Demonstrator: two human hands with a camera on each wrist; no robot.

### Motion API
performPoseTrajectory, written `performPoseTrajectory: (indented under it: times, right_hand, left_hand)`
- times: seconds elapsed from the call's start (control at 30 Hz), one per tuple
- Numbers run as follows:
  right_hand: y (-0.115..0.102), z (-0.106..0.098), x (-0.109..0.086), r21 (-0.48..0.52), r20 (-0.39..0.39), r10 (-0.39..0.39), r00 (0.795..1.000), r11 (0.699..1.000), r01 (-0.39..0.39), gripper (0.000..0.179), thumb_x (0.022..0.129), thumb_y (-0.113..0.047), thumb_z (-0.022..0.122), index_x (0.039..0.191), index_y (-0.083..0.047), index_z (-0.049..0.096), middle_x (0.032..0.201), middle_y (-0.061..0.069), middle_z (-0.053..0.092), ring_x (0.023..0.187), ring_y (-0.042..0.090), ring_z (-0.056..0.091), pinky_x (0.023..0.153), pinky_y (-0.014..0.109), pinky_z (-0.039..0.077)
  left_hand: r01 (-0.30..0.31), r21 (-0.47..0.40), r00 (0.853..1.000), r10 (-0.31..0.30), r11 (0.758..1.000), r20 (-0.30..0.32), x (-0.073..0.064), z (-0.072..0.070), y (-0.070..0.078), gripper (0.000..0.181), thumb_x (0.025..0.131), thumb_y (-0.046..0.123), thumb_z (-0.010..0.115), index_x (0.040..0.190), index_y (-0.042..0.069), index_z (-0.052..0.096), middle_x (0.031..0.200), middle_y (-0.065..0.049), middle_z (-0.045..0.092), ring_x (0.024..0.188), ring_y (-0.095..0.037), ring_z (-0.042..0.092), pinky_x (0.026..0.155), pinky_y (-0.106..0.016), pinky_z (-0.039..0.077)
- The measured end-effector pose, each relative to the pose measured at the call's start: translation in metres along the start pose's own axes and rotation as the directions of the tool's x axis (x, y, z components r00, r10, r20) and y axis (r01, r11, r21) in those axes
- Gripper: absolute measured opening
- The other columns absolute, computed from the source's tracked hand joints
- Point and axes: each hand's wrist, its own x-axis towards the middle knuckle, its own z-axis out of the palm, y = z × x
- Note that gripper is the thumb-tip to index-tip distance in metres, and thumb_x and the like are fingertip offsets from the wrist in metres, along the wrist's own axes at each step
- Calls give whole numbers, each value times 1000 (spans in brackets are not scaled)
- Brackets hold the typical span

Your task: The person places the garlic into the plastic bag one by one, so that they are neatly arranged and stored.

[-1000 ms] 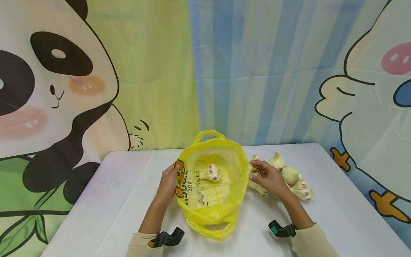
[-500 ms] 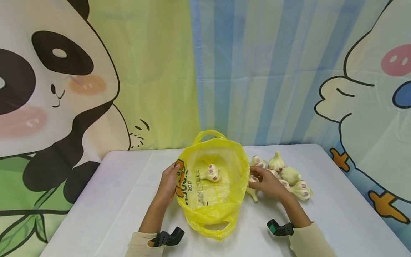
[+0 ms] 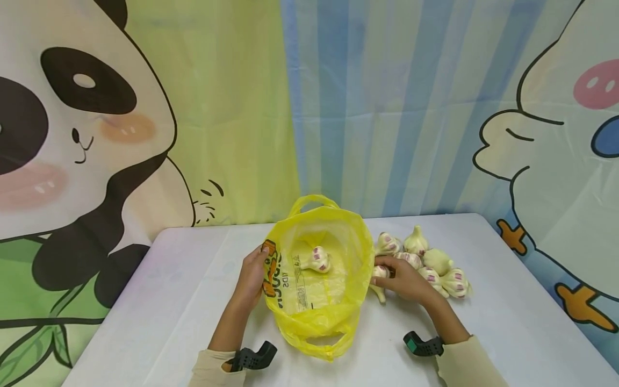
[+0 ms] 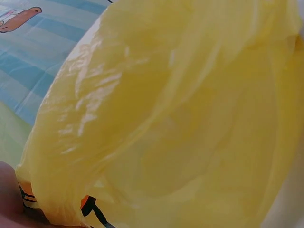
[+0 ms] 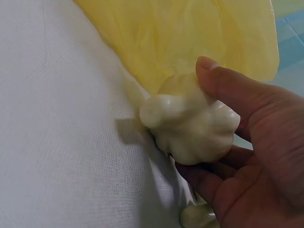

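A yellow plastic bag (image 3: 338, 295) with two loop handles lies mouth up on the white table, one garlic bulb (image 3: 319, 260) inside it. My left hand (image 3: 250, 277) pinches the bag's left rim beside the black and orange print. In the left wrist view the yellow film (image 4: 166, 114) fills most of the picture. Just outside the bag's right side, my right hand (image 3: 405, 277) holds another garlic bulb (image 5: 190, 123) between thumb and fingers. Its stem (image 3: 378, 293) points down toward the near edge, and the bag's wall is right behind it.
Several more garlic bulbs (image 3: 437, 262) lie in a heap right of the right hand. The white table (image 3: 193, 290) ends at a curtain (image 3: 367, 107) printed with cartoon animals. Each wrist wears a black band camera (image 3: 256, 357).
My right hand has closed its fingers and thumb round a garlic bulb and drawn it slightly left, away from the heap. The left hand and the bag hold their place.
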Motion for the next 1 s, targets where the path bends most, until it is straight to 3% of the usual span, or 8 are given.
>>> performPoseTrajectory:
  times: [0.43,0.5,0.67,0.73,1.0]
  right_hand:
    - [0,-3,-2,-51,-122,33,992,998,-39,39,89,-22,74,121,-3,64,122,13,61,99,22,56,80,29,50]
    - [-13,-4,-3,-45,-119,27,993,998,-33,38,90,-18,73,121,0,64,123,16,60,101,23,56,81,29,50]
    - [-19,-4,-3,-29,-141,31,989,999,-35,38,90,-13,72,123,3,62,121,18,61,99,24,59,78,29,51]
    - [-10,-4,-1,-21,-160,38,986,999,-42,40,90,-18,72,124,0,62,118,15,62,96,21,59,77,29,52]
    - [-12,-11,-3,-11,-210,33,977,999,-36,39,90,-28,73,122,-8,65,121,11,62,101,20,61,82,30,52]
  left_hand:
    - [-13,-3,1000,13,1000,12,0,0,-1,42,107,32,36,139,8,50,118,-31,51,105,-45,52,86,-48,48]
    - [-11,-4,1000,11,1000,10,0,0,-1,42,107,32,36,139,9,50,118,-31,51,104,-45,51,86,-49,48]
    - [-11,-1,1000,11,1000,5,-1,0,-2,42,107,33,36,139,10,50,116,-31,51,103,-45,52,86,-49,48]
    - [-11,-1,1000,11,1000,5,0,0,-2,42,107,33,36,139,9,50,116,-30,51,103,-45,52,85,-48,48]
    - [-6,-2,1000,6,1000,-1,1,1,-2,41,107,32,36,138,10,51,115,-31,52,101,-45,53,81,-46,50]
